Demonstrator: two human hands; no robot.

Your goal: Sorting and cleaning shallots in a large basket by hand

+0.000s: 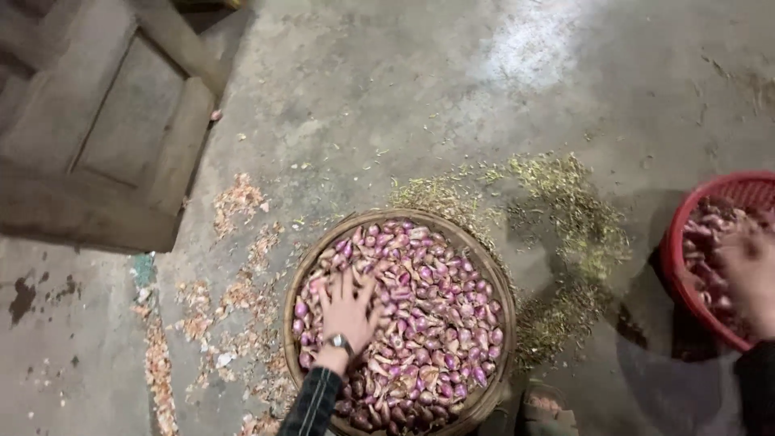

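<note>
- Head view: the left hand [347, 311] lies flat on the shallots [436, 323], palm down, with the fingers spread wide. It grips nothing.
- A wristwatch [340, 343] sits on the left wrist, and a dark checked sleeve [311, 404] covers the forearm below it.
- The shallots are purple and pink, and they fill a round woven basket [502, 282] almost to the rim. The basket stands on the concrete floor [387, 89], in the lower middle of the view.
- The left hand rests on the left part of the heap, near the basket's left rim.
- The right hand [747, 270] is at the right edge of the view, over a red plastic basket [676, 234]. It is blurred, so I cannot tell if the fingers are wide, narrow or closed on something.
- The red basket also holds shallots [706, 242], and it is cut off by the right edge. It stands well apart from the woven basket.
- Between the two baskets and behind the woven one, dry greenish trimmings [565, 210] lie scattered on the floor.
- To the left of the woven basket, pinkish peels [238, 198] lie in small heaps and in a strip along the floor.
- A wooden panel [113, 129] lies in the upper left corner, away from both hands.
- Just below the woven basket's right rim a sandal [549, 408] shows, partly cut off by the bottom edge.
</note>
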